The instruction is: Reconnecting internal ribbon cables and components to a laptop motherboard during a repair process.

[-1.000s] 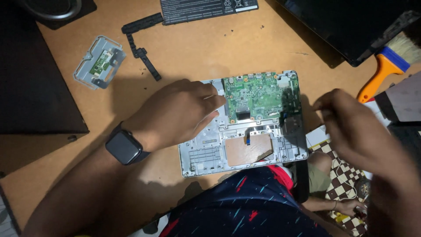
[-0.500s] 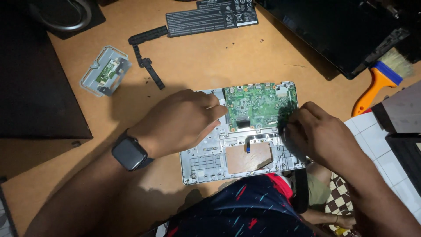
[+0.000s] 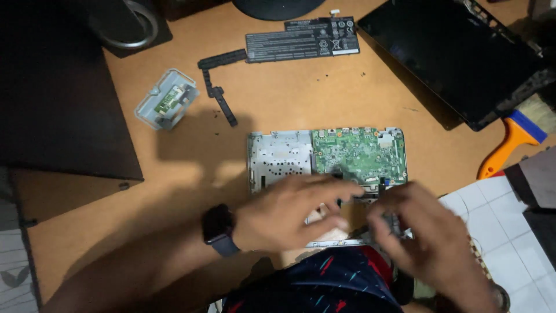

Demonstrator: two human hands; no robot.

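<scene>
An opened laptop base (image 3: 278,153) lies on the wooden table, its silver metal frame on the left and a green circuit board (image 3: 359,153) on the right. My left hand (image 3: 289,211), with a dark watch on the wrist, rests flat over the near middle of the base, fingers stretched toward the board's lower edge. My right hand (image 3: 420,232) hovers over the base's near right corner, blurred, fingers curled; whether it holds anything I cannot tell. The near half of the base is hidden under both hands.
A flat black battery (image 3: 301,39) and a black L-shaped strip (image 3: 220,87) lie at the back. A small clear plastic case (image 3: 165,99) sits to the left. A dark laptop lid (image 3: 457,52) and an orange-handled brush (image 3: 509,142) are at right. A dark panel (image 3: 58,104) covers the left.
My left hand has slid down and right from the base's upper left to its near middle. My right hand moved down from the circuit board to the near right corner.
</scene>
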